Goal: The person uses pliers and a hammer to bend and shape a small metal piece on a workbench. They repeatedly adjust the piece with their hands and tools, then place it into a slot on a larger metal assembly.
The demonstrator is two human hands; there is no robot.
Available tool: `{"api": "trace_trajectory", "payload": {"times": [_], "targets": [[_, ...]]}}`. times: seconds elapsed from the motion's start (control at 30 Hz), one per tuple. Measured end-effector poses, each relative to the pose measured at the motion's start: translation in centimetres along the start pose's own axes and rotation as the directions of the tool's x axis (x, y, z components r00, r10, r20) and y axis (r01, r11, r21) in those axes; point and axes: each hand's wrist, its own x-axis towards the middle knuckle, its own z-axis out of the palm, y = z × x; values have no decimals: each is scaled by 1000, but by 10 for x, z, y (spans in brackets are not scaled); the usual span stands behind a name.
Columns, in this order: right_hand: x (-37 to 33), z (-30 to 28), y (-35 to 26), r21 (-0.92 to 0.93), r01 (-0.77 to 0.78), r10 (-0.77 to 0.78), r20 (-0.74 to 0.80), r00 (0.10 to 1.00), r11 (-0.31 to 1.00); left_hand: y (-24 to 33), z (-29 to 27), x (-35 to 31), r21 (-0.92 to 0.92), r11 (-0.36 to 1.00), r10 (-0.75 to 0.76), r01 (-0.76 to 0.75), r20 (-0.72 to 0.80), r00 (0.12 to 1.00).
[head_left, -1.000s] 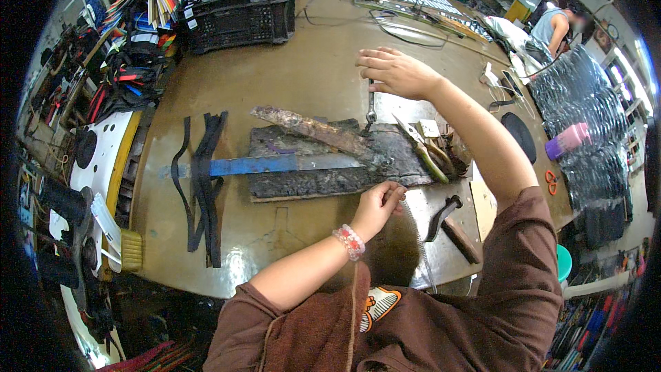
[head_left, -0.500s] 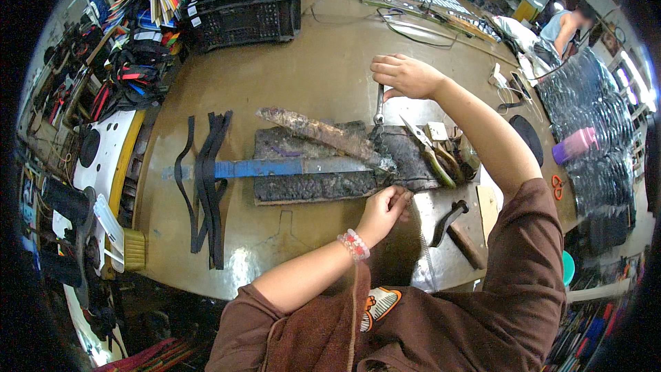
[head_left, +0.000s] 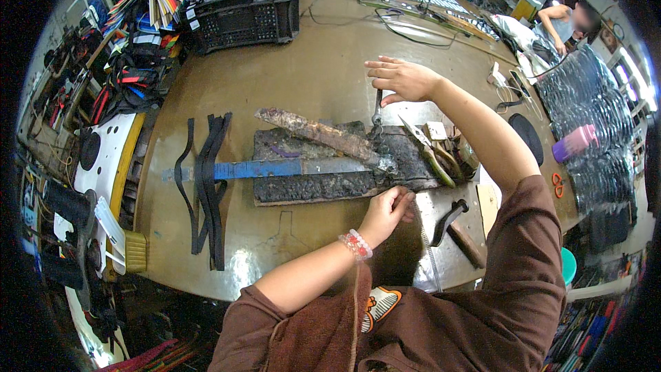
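Observation:
My left hand (head_left: 387, 215), with a beaded bracelet at the wrist, pinches the upper end of a narrow ribbed strip (head_left: 428, 251) that looks like zipper chain. The strip runs down toward the table's near edge. My right hand (head_left: 405, 80) is raised beyond the work, fingers stretched out and apart. Below its palm a metal wrench (head_left: 378, 107) stands upright, its lower end at a dark metal fitting on a blackened board (head_left: 317, 186). The thumb is beside the wrench; whether it touches cannot be made out. A blue-painted metal bar (head_left: 258, 168) and a rough wooden stick (head_left: 317, 131) lie across the board.
Pliers (head_left: 428, 151) lie right of the fitting, with a hammer (head_left: 465, 244) nearer me. Black straps (head_left: 215, 189) lie on the left. A black crate (head_left: 244, 21) stands at the far left. Orange scissors (head_left: 557, 186) and a bottle (head_left: 575, 143) are at right. Two people work farther off.
My right hand has opened its fingers from around the wrench's top and shifted slightly left. My left hand stays at nearly the same spot, still pinching the strip.

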Motion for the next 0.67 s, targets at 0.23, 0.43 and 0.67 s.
{"api": "trace_trajectory", "payload": {"times": [0.23, 0.43, 0.67], "targets": [[0, -4, 1, 47, 46, -43, -56, 998, 998, 4, -2, 4, -81, 990, -110, 116, 76, 991], [1, 14, 3, 201, 21, -32, 54, 998, 979, 6, -5, 3, 90, 996, -32, 24, 92, 995], [-13, 40, -14, 352, -109, 117, 0, 993, 930, -15, -3, 8, -141, 988, -43, 59, 117, 992]]}}
